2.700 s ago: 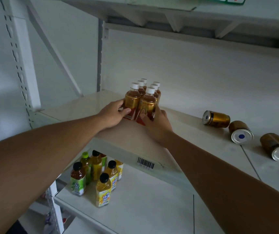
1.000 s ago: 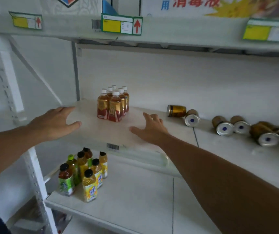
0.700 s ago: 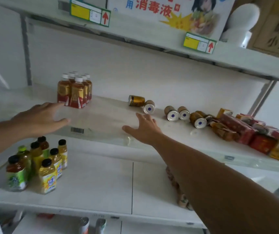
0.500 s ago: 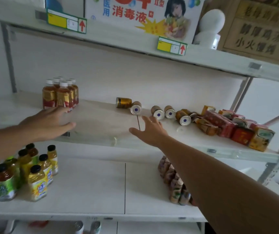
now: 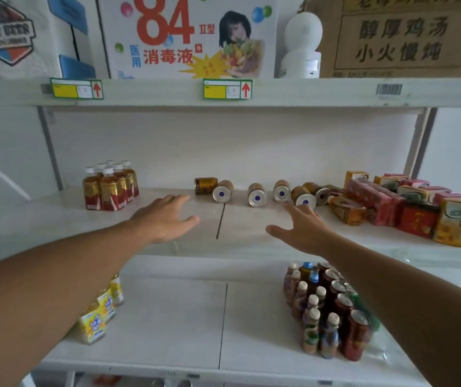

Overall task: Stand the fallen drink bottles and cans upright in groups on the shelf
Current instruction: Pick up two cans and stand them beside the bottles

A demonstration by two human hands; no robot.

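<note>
Cans (image 5: 257, 194) lie fallen along the shelf (image 5: 56, 219) back, frame centre; bottles (image 5: 109, 185) upright at left. Left hand (image 5: 165, 217) and right hand (image 5: 304, 229), fingers spread and holding nothing, hover near the front edge over bare shelf.

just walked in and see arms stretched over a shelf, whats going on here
A person is tidying the middle shelf. The tea bottles already stand in a tight group at its left end. Both hands are open and hold nothing: the left hand and right hand reach toward the gold cans, which lie on their sides in a row at the back. Drink cartons lie jumbled to the right.
</note>
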